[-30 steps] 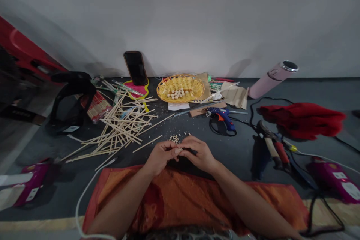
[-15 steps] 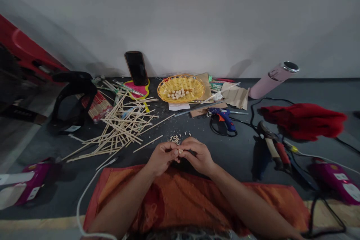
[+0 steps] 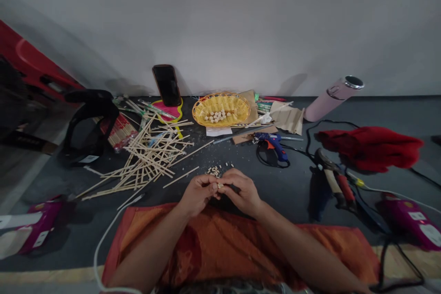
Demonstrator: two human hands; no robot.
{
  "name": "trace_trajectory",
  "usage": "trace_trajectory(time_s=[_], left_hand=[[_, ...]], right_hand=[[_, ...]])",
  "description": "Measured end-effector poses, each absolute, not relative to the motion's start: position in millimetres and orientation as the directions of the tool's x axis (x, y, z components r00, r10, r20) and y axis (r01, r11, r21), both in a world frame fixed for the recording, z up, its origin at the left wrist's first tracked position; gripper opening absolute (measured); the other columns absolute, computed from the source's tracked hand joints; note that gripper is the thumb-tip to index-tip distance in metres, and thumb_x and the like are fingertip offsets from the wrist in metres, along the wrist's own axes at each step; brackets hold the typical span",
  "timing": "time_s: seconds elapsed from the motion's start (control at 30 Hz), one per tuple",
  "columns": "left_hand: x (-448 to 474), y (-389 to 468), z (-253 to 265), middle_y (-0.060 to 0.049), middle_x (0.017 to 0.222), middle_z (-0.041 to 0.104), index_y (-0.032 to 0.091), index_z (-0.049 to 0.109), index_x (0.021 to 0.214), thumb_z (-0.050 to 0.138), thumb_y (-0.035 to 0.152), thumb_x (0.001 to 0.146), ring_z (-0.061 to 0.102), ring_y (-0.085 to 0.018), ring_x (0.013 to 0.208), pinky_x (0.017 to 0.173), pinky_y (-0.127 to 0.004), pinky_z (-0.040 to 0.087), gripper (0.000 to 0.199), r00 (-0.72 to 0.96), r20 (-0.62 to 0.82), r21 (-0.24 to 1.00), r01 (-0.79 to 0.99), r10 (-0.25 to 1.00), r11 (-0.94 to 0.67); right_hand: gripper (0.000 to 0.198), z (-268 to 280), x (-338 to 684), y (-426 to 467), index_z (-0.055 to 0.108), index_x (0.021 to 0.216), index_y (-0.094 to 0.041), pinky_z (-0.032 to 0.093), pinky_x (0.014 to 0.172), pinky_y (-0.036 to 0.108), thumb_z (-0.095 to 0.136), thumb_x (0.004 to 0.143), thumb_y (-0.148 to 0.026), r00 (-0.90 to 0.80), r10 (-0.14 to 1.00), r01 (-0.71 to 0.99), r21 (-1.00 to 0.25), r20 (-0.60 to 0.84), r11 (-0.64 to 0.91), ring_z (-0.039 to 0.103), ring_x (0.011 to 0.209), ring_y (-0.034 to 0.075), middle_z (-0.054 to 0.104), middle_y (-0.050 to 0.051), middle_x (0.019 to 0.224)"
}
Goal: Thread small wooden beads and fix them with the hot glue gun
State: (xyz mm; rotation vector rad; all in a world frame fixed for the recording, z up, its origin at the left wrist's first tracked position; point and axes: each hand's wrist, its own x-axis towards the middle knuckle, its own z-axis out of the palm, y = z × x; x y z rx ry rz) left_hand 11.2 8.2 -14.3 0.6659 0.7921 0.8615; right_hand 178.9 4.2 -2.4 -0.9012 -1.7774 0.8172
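Currently, left hand: the left hand, its thumb and fingertips pinched around a small pale piece.
Right hand: the right hand meets it from the right, thumb and fingers grasping the same piece; the piece's exact shape is too small to tell.
Small piece: between the two sets of fingertips, above the near middle of the dark tabletop.
Cut bits: short pale bits lie scattered just beyond the fingers.
Sticks: a loose, criss-crossed heap of thin wooden sticks to the left.
Basket: a yellow woven basket at the far middle, small pale clusters inside.
Phone: a dark phone leaning at the far left of the basket.
Glue gun: a blue glue gun on its side, right of the cut bits.
Pliers: pliers farther right, near a red cloth.
Flask: a pink flask, far right.
Orange cloth: an orange cloth along the near edge, under the forearms.
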Motion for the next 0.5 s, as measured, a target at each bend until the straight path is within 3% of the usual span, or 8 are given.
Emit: trace_trajectory(time_s=[0.17,0.5], left_hand=[[10.5,7.7,-16.5,-0.001,0.061,0.059,0.012,0.070,0.077,0.068,0.032,0.075,0.053,-0.008,0.056,0.057,-0.022,0.047,0.020,0.391,-0.280,0.832,-0.357,0.877,0.425],[9.1,8.5,-16.0,-0.002,0.064,0.060,0.011,0.070,0.070,0.072,0.029,0.071,0.054,-0.010,0.059,0.055,-0.022,0.046,0.017,0.413,-0.257,0.827,-0.373,0.873,0.420]], right_hand=[[0.020,-6.1,183.8,8.6,0.066,0.101,-0.021,0.051,0.072,0.027,0.063,0.082,-0.020,-0.282,0.816,0.270,-0.775,0.504,0.571,0.060,0.080,0.015,0.064,0.005,0.084],[0.017,-6.9,178.7,4.9,0.064,0.101,-0.019,0.052,0.070,0.026,0.059,0.084,-0.018,-0.294,0.786,0.252,-0.749,0.543,0.612,0.060,0.078,0.014,0.063,0.007,0.085]])
